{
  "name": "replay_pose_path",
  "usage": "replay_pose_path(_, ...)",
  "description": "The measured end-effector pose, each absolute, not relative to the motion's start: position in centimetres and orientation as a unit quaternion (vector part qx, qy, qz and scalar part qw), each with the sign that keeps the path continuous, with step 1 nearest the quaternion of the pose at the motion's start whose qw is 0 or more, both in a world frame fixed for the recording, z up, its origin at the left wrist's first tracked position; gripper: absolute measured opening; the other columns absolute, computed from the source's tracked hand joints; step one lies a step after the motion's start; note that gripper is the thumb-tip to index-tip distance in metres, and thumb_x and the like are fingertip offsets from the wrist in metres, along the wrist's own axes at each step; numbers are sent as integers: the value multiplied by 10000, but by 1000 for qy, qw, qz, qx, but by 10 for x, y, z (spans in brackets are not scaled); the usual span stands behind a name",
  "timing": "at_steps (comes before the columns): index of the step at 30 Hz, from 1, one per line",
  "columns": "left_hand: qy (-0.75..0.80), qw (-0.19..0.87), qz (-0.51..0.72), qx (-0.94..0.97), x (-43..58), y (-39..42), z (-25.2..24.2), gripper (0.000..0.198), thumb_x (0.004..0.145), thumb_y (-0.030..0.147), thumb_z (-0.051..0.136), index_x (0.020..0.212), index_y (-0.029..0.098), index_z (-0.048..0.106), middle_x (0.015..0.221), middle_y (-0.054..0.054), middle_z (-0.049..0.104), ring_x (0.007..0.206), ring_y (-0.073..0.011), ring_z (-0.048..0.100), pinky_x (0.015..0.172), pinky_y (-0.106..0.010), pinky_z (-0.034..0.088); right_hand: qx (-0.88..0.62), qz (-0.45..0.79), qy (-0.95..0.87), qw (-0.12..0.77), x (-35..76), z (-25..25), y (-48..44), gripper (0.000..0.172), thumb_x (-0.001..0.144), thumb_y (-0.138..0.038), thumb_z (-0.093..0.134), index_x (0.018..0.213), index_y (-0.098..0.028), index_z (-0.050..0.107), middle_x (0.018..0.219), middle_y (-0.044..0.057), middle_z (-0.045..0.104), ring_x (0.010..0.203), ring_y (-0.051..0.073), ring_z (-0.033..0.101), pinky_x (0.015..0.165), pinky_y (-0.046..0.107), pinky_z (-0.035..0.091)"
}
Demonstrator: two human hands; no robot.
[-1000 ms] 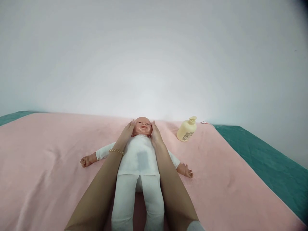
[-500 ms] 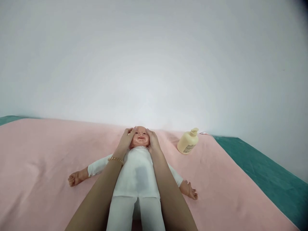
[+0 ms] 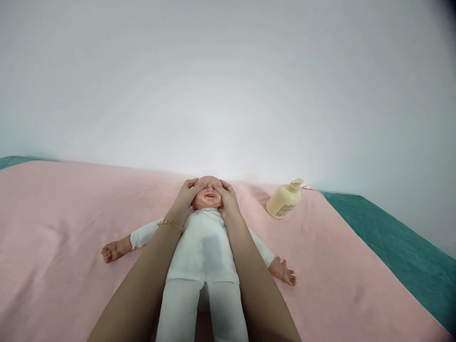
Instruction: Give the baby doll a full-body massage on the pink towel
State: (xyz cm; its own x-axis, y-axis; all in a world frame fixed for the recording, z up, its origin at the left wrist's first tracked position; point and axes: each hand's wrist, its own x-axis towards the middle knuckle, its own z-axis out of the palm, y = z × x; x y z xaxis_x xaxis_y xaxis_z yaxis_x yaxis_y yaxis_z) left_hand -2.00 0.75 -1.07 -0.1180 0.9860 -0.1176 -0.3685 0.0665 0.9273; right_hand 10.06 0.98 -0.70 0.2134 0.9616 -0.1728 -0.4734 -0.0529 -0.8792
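A baby doll (image 3: 201, 235) with a white cloth body lies on its back, its head at the far end and its arms spread out. My left hand (image 3: 185, 195) cups the left side of the doll's head, with the thumb laid across the eye area. On the other side my right hand (image 3: 228, 195) holds the head the same way, its thumb close to the nose. Both thumbs cover the eyes, while the mouth stays visible. The fingers behind the head are partly hidden. A gold bracelet (image 3: 171, 223) circles my left wrist.
A pale yellow pump bottle (image 3: 284, 201) stands on the pink cloth (image 3: 342, 266), right of the doll's head. Green fabric (image 3: 395, 242) shows beyond the cloth at the right. Behind everything rises a plain pale wall (image 3: 221, 85).
Both thumbs have moved inward from the sides of the doll's forehead to over its eyes. The whole scene sits slightly higher in the view.
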Motion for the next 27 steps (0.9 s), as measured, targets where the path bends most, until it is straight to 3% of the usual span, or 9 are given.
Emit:
replay_pose_path(13, 497, 536, 575, 367, -19, 5, -5, 479, 710, 412, 766, 1065, 176, 548, 1178, -127, 610, 889, -186, 655, 637, -253, 526, -462, 562, -257, 636, 99, -8, 12, 389, 638, -234, 748, 996, -205, 599, 920, 27, 690, 821, 182, 664, 718, 289, 561)
replay_pose_path(27, 464, 587, 594, 294, -15, 3, -3, 318, 758, 341, 712, 1032, 219, 605, 1050, -50, 665, 810, -148, 646, 651, -239, 522, -431, 578, -238, 651, 102, -14, 19, 256, 669, -245, 702, 901, -218, 599, 885, 11, 695, 871, 199, 665, 779, 339, 564)
